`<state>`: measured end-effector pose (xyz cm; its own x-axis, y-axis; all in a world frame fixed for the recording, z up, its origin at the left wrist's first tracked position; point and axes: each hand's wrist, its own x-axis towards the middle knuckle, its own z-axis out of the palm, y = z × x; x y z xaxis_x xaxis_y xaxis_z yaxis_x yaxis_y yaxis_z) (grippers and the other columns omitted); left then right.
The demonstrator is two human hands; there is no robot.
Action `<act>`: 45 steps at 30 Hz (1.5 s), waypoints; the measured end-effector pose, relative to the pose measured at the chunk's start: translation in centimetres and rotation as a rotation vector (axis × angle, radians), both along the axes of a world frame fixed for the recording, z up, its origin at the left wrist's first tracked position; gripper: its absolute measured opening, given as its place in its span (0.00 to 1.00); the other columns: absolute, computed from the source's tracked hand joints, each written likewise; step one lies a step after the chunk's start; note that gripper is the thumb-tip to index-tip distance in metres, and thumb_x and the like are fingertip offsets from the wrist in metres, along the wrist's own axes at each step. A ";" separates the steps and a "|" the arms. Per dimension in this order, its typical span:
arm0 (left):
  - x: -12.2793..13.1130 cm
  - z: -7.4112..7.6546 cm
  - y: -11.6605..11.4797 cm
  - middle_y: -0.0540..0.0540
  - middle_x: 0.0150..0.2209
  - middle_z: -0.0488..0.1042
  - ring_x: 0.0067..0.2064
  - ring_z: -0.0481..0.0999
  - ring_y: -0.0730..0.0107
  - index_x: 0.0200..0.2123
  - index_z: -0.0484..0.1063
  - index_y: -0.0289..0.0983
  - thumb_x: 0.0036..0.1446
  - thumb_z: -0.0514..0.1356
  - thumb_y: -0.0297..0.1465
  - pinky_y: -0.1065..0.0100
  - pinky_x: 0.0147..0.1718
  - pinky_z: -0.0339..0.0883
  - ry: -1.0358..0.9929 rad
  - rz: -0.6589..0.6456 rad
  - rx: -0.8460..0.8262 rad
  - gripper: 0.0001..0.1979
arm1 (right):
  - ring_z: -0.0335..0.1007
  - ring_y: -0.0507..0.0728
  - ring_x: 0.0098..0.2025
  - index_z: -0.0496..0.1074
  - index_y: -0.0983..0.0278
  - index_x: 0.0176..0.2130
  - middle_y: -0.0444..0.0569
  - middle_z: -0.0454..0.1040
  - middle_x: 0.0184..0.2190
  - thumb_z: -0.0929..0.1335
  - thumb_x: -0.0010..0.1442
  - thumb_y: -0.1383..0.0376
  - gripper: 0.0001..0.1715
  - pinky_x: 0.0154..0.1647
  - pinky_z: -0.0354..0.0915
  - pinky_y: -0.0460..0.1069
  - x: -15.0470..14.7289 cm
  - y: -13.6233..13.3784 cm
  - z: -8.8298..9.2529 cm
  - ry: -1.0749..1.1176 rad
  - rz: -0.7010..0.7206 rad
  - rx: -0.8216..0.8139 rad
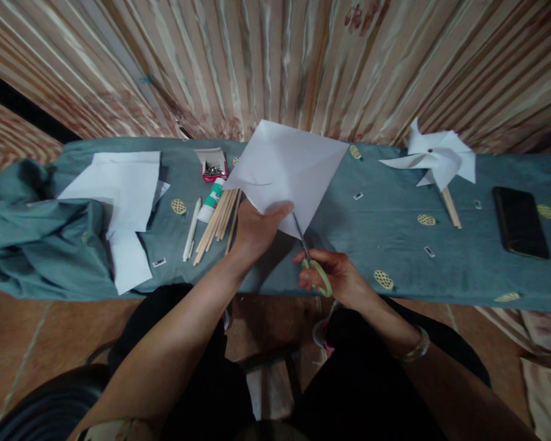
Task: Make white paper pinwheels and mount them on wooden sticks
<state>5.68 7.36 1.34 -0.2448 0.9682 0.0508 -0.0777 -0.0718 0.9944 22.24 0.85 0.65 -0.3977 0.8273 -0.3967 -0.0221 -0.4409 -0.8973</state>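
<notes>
Paper (298, 162) was clamped in left hand (256, 231); right hand (344, 275) gripped scissors (322, 275) (blades (300, 233) met near corner).

White paper (298, 165), yellow-green scissors handles (324, 278), striped curtain (275, 67).

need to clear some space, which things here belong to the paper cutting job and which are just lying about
Belong: paper sheet, in the left hand; scissors, in the right hand; probably loose paper, sticks, glue, small box, pinwheel.

Likely just lying about: phone, perhaps the pen.
</notes>
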 end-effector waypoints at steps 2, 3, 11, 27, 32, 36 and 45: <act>0.0 0.0 0.0 0.44 0.37 0.79 0.45 0.78 0.55 0.35 0.76 0.36 0.44 0.70 0.31 0.56 0.49 0.71 0.003 0.006 -0.006 0.13 | 0.69 0.50 0.20 0.76 0.62 0.33 0.40 0.73 0.19 0.80 0.42 0.56 0.20 0.21 0.66 0.46 0.0 0.0 0.0 -0.004 -0.005 0.001; -0.1 -0.1 0.1 0.44 0.37 0.80 0.45 0.78 0.56 0.35 0.76 0.36 0.44 0.70 0.31 0.56 0.49 0.71 0.005 0.009 -0.008 0.13 | 0.69 0.50 0.20 0.76 0.62 0.33 0.40 0.73 0.19 0.80 0.42 0.56 0.20 0.21 0.66 0.46 -0.1 0.0 0.0 -0.005 -0.005 0.001; -0.2 0.2 0.0 0.44 0.39 0.80 0.46 0.78 0.55 0.40 0.74 0.39 0.44 0.70 0.34 0.56 0.50 0.70 0.005 -0.003 -0.015 0.18 | 0.68 0.49 0.20 0.75 0.62 0.33 0.40 0.73 0.19 0.79 0.43 0.58 0.19 0.21 0.66 0.45 0.0 0.1 -0.2 0.018 -0.013 -0.013; -0.1 0.2 -0.5 0.45 0.34 0.79 0.38 0.78 0.61 0.37 0.73 0.35 0.44 0.66 0.34 0.60 0.43 0.72 0.101 -0.079 -0.019 0.16 | 0.69 0.48 0.21 0.74 0.63 0.35 0.40 0.74 0.20 0.79 0.43 0.51 0.25 0.23 0.65 0.43 0.2 0.4 -0.3 0.015 -0.009 -0.008; 0.0 0.0 -0.6 0.44 0.35 0.79 0.37 0.77 0.62 0.36 0.73 0.35 0.43 0.66 0.34 0.61 0.40 0.72 0.099 -0.091 -0.035 0.15 | 0.68 0.48 0.20 0.74 0.63 0.34 0.39 0.73 0.19 0.79 0.43 0.51 0.25 0.22 0.64 0.43 0.2 0.4 -0.3 0.006 -0.016 0.008; -0.1 0.3 -0.6 0.44 0.36 0.79 0.37 0.77 0.63 0.38 0.72 0.35 0.43 0.65 0.34 0.62 0.41 0.71 0.086 -0.094 -0.032 0.16 | 0.69 0.48 0.21 0.74 0.63 0.35 0.39 0.73 0.20 0.78 0.43 0.51 0.24 0.23 0.65 0.43 0.2 0.4 -0.3 -0.001 -0.005 -0.003; 0.0 0.3 -0.6 0.45 0.36 0.78 0.37 0.77 0.64 0.42 0.72 0.35 0.43 0.66 0.32 0.62 0.41 0.71 0.076 -0.076 -0.025 0.20 | 0.68 0.49 0.21 0.74 0.63 0.34 0.40 0.73 0.19 0.79 0.43 0.52 0.24 0.23 0.65 0.44 0.2 0.5 -0.5 -0.008 -0.019 -0.002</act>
<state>5.64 6.77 1.60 -0.1667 0.9851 0.0420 -0.0062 -0.0436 0.9990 22.43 1.31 0.18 -0.3787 0.8336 -0.4020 -0.0228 -0.4427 -0.8964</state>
